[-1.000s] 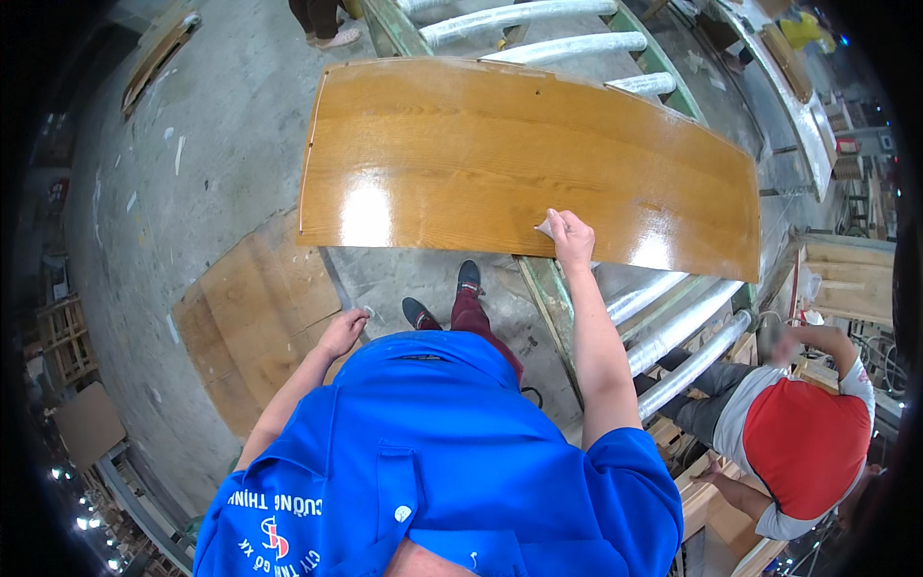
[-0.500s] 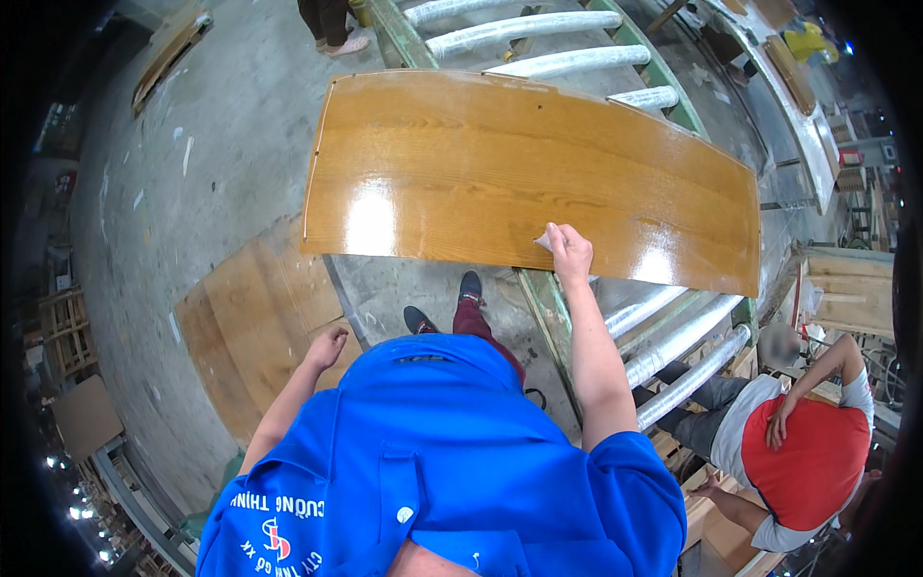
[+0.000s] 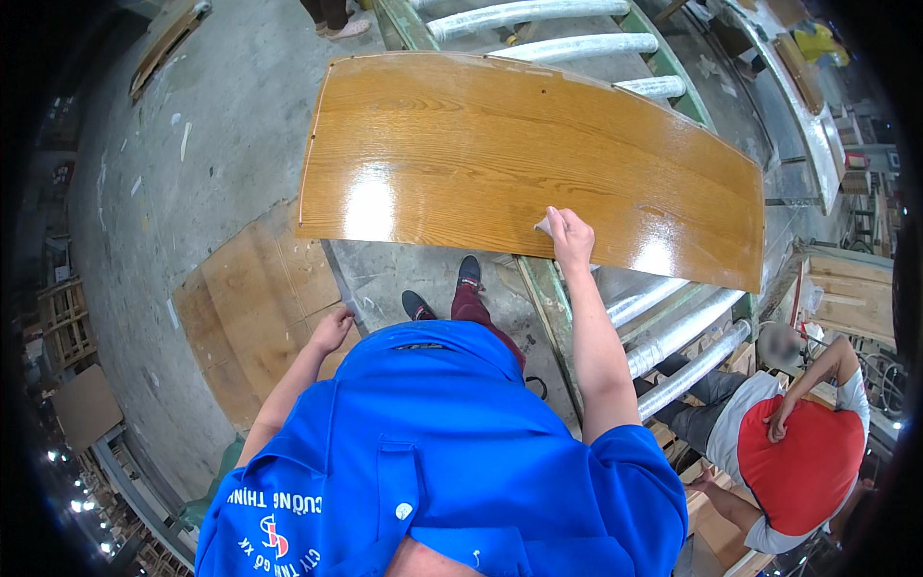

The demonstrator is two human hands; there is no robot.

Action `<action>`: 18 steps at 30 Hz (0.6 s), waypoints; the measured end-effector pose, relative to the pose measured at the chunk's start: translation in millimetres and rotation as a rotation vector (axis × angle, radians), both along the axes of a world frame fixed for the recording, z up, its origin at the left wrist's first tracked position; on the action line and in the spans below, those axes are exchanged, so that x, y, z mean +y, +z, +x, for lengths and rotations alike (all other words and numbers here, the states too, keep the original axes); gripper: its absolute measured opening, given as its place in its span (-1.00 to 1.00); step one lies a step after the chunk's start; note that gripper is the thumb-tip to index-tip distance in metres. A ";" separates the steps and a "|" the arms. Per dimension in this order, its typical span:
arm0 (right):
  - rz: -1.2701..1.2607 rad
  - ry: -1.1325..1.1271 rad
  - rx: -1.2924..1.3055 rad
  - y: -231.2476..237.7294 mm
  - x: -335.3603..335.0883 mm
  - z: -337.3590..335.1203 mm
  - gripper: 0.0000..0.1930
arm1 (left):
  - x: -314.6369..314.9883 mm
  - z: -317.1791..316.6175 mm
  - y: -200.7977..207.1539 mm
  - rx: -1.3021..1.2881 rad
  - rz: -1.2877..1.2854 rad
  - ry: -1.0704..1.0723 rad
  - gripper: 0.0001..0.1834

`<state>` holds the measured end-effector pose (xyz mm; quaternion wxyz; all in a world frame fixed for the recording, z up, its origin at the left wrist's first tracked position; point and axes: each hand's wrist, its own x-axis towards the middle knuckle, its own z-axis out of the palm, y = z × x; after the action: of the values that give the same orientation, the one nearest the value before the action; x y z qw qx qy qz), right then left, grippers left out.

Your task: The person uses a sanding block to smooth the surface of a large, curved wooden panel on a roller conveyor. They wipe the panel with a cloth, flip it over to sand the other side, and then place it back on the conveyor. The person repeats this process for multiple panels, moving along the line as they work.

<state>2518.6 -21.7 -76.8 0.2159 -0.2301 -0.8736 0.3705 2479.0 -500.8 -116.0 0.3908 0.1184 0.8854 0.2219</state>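
Cardboard (image 3: 236, 317) is lying on the floor (image 3: 144, 221) at left, the left hand (image 3: 332, 329) hanging beside it, fingers curled; whether it's holding anything, I can't tell. Rightward, a brown panel (image 3: 461, 154) is resting across the green roller stand (image 3: 550, 306), gloss running end to end; what's remaining undone isn't showing. The right hand (image 3: 574, 240) is pinching a pale scrap (image 3: 543, 226) at its near edge. I'm counting one panel, one scrap, three wrapped rollers (image 3: 686, 332) nearside.

To my left I see a brown cardboard sheet (image 3: 255, 303) lying on the grey concrete floor (image 3: 231, 125); to my right, a co-worker (image 3: 784, 442) in a red-and-pale-grey shirt (image 3: 808, 466).
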 end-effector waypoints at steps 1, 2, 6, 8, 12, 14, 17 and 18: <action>-0.005 -0.004 0.004 0.2 0.9 -2.1 -0.71 | -0.8 -0.8 0.8 0.007 0.012 -0.010 -0.69; -0.011 -0.007 0.009 0.3 1.6 -4.5 -0.71 | -1.0 -1.0 1.4 0.013 0.023 -0.020 -0.70; 0.031 -0.018 0.042 -3.1 10.0 -16.0 -0.71 | 3.2 -0.8 6.7 -0.052 -0.078 0.040 -0.71; 0.027 -0.024 0.056 -3.3 13.6 -24.5 -0.71 | 3.8 0.7 8.7 -0.056 -0.076 0.078 -0.70; 0.024 -0.030 0.072 -4.6 23.4 -41.8 -0.70 | 10.6 1.3 11.0 -0.065 -0.090 0.113 -0.69; 0.032 -0.031 0.074 -4.0 28.4 -52.1 -0.70 | 14.4 1.0 11.7 -0.079 -0.110 0.123 -0.68; 0.038 -0.040 0.092 -3.6 37.4 -69.5 -0.69 | 18.2 1.9 11.8 -0.055 -0.077 0.141 -0.68; 0.039 -0.043 0.102 -3.6 40.6 -76.0 -0.69 | 18.5 2.5 12.4 -0.052 -0.076 0.154 -0.68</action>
<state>2442.6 18.9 -80.4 0.2724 -0.2256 -0.8635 0.3597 2481.5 -482.3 -103.6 0.3998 0.0292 0.8891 0.2207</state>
